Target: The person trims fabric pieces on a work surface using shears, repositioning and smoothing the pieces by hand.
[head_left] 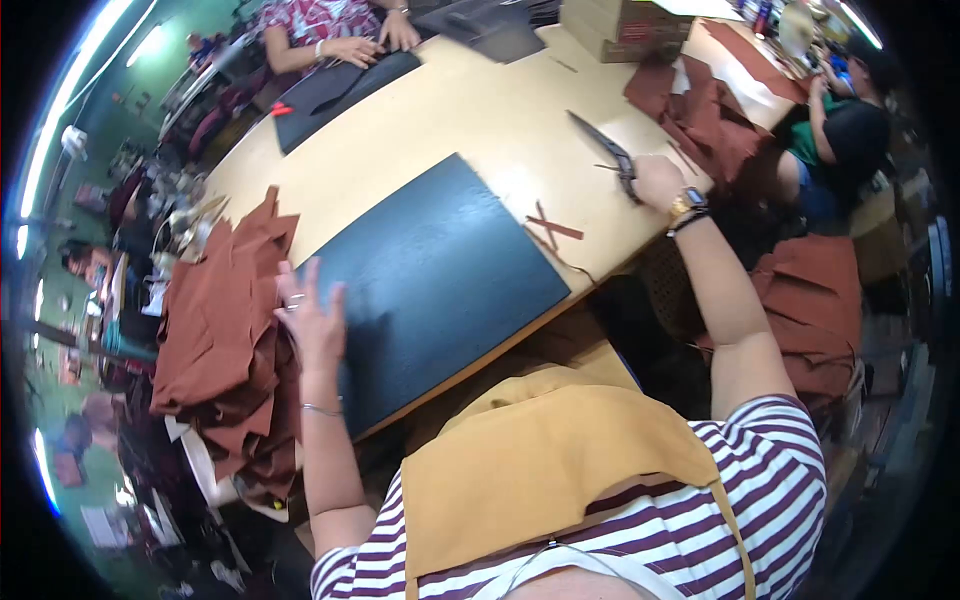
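My right hand (658,182) is closed round the handles of a pair of dark scissors (610,150), held over the right part of the table, with the blades pointing away to the upper left. My left hand (312,318) has its fingers spread and holds nothing. It hovers at the left edge of a dark blue-green cutting mat (450,270), close beside a tall heap of reddish-brown fabric pieces (225,320). I cannot tell whether the fingertips touch the heap. Thin brown scraps (555,230) lie between the mat and the scissors.
A cream table (400,140) spans the middle. Across it, a person's hands (370,48) rest on black sheets (345,90). More brown fabric (700,115) and cardboard boxes (625,30) stand at the back right. Another brown stack (808,300) sits right of my arm; a seated person (840,130) works beyond.
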A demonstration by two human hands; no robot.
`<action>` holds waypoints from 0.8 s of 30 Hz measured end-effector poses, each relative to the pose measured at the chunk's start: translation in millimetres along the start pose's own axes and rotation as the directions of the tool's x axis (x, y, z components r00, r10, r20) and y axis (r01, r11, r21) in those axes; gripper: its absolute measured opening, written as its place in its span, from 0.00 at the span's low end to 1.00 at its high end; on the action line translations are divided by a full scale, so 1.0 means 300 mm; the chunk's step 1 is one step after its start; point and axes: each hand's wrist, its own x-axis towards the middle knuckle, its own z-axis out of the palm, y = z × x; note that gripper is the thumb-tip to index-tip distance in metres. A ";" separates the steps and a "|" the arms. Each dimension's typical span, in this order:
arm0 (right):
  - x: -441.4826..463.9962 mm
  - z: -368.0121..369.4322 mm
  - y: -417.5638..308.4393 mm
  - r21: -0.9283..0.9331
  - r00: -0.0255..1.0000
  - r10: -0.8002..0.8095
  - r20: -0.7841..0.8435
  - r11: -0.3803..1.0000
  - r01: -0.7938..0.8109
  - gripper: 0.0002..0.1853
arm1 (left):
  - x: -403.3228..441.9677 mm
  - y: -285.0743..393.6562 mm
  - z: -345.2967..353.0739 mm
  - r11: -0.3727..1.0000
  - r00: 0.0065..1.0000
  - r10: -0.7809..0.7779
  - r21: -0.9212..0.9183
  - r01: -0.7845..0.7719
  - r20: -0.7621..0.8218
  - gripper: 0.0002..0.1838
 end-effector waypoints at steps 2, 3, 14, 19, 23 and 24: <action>0.023 0.044 -0.076 0.025 0.975 -0.076 -0.211 0.996 0.083 0.10 | 0.012 0.187 0.058 0.985 0.981 0.096 -0.161 -0.068 0.170 0.29; -0.005 0.042 -0.145 0.263 0.912 -0.189 -0.363 0.919 0.295 0.12 | 0.024 0.258 0.088 0.972 0.972 0.137 -0.214 -0.094 0.191 0.29; -0.389 0.053 -0.145 0.534 0.795 -0.602 -0.080 0.647 0.544 0.06 | 0.056 0.464 0.235 0.875 0.924 0.298 -0.454 -0.166 0.238 0.25; -0.229 0.104 0.194 0.357 0.889 -0.073 -0.452 0.899 0.255 0.12 | 0.051 0.477 0.225 0.896 0.914 0.303 -0.407 -0.176 0.271 0.24; -0.061 0.245 0.424 -0.019 0.704 -0.112 -0.701 0.990 0.139 0.18 | 0.053 0.460 0.227 0.895 0.911 0.329 -0.391 -0.216 0.250 0.23; -0.074 0.203 0.441 0.171 0.956 -0.017 -0.293 0.983 0.070 0.20 | 0.059 0.457 0.236 0.890 0.906 0.346 -0.390 -0.234 0.245 0.23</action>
